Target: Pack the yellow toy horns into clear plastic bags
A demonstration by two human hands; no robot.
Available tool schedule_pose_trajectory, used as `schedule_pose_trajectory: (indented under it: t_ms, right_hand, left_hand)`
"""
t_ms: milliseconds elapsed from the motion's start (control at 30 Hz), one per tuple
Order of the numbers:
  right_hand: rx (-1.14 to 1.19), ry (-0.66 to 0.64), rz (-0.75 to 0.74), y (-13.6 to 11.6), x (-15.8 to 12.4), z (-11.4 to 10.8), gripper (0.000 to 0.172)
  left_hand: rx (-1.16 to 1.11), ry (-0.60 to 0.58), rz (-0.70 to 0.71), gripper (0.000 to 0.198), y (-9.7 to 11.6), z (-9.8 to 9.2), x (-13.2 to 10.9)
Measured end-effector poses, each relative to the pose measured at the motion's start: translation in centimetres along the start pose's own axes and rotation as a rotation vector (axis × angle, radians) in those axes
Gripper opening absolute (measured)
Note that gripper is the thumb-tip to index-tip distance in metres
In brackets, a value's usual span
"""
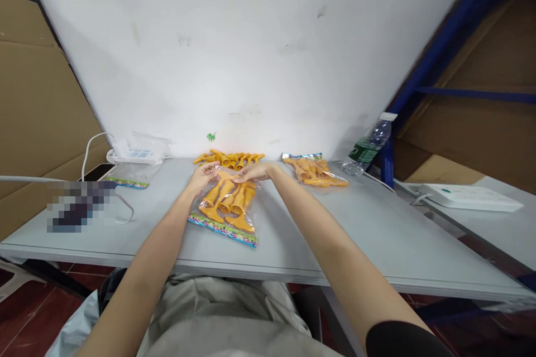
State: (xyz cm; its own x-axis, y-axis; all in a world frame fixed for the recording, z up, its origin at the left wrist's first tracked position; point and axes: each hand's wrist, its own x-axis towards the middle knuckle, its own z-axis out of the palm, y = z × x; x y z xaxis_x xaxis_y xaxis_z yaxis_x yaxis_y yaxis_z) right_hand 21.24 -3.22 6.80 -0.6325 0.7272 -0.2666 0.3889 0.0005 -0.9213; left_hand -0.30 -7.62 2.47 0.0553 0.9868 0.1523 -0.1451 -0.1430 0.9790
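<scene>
A clear plastic bag (pixel 226 209) with a colourful printed strip lies on the grey table (pixel 368 234) in front of me, holding several orange plastic toy pieces. My left hand (pixel 204 175) and my right hand (pixel 253 172) both pinch the far open end of this bag, fingers curled on the film. Just beyond my hands lies a loose row of orange toy pieces (pixel 230 158) against the wall. A second filled bag (pixel 314 172) rests to the right.
A pile of empty clear bags (pixel 134 174) and a white power strip (pixel 128 152) sit at the back left, a phone (pixel 97 172) beside them. A water bottle (pixel 368 148) lies at the back right. Another white power strip (pixel 469 197) sits on the neighbouring table.
</scene>
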Motion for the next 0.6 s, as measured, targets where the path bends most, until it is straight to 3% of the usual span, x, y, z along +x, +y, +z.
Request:
schedule_pose_trajectory:
  t_ms: [100, 200, 300, 400, 467, 600]
  right_hand:
    - [0.062, -0.022, 0.023, 0.0, 0.1, 1.0, 0.040]
    - [0.124, 0.052, -0.004, -0.2, -0.6, 1.6, 0.037]
    - [0.180, 0.104, -0.068, -0.7, -2.1, 1.2, 0.031]
    - [0.230, 0.055, -0.094, -0.5, -4.8, -0.1, 0.036]
    - [0.307, 0.206, -0.167, 0.3, -7.0, -1.5, 0.038]
    - [0.492, 0.706, -0.306, 2.6, -11.0, -4.9, 0.029]
  left_hand:
    - [-0.010, -0.009, -0.041, 0.042, 0.1, 0.0, 0.0]
    - [-0.052, 0.034, -0.056, 0.049, 0.1, -0.6, 0.2]
    - [-0.083, 0.165, -0.076, 0.051, 0.2, -1.8, 0.7]
    - [-0.046, 0.357, -0.119, 0.046, 0.0, -3.2, 1.2]
    - [-0.024, 0.512, -0.135, 0.044, -0.2, -4.0, 1.5]
    - [0.010, 0.740, -0.067, 0.039, -0.7, -4.7, 1.7]
